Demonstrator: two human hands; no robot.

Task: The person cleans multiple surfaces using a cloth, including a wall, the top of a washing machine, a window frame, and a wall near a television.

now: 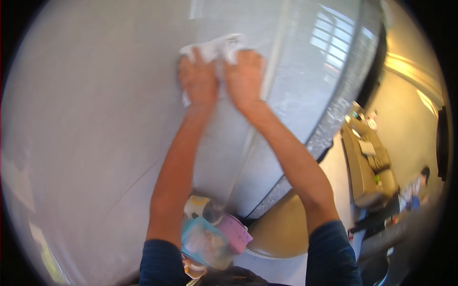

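Both of my arms reach forward over a broad, smooth grey surface (pixel 105 119), and a white cloth (pixel 212 49) lies bunched under my hands. My left hand (pixel 198 80) presses on the cloth's left part with its fingers bent over it, slightly blurred. Close beside it, my right hand (pixel 245 76) has its fingers curled on the right part of the cloth, near a pale line along the surface. Some cloth shows past the fingertips and below the left wrist. What lies under the palms is hidden.
A speckled dark edge (pixel 329 119) bounds the surface on the right. Below my arms are a blue-edged clear package (pixel 202 243), a pink item (pixel 234 232) and a rounded brown seat (pixel 281 229). Farther right, a person (pixel 412 193) is near a tan sofa (pixel 355 171).
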